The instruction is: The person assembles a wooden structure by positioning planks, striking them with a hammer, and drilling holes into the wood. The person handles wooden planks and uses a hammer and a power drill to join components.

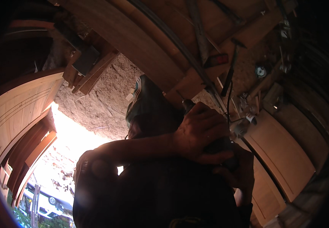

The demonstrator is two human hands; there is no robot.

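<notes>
A dark power drill (pixel 220 146) is held between both of my hands in front of my body. My left hand (pixel 203 131) crosses over from the left and wraps round the drill's body, just behind the chuck (pixel 188 103). Lower and further right, my right hand (pixel 240 169) is closed round the drill's rear and grip, partly in deep shadow. A thin bit points away from me at the end of a brown wooden board (pixel 179 84). I cannot tell whether the bit touches the wood. Below the board stands my leg (pixel 147 104) in dark striped trousers.
A hammer (pixel 231 66) and a red-and-black object (pixel 218 59) lie on the timber ahead. Panelled wooden doors (pixel 280 150) lean at the right, and a pale slatted panel (pixel 21 104) stands left. Wood offcuts (pixel 92 72) rest on the shavings-covered floor (pixel 107 97). A dark cable (pixel 229 104) hangs near the drill.
</notes>
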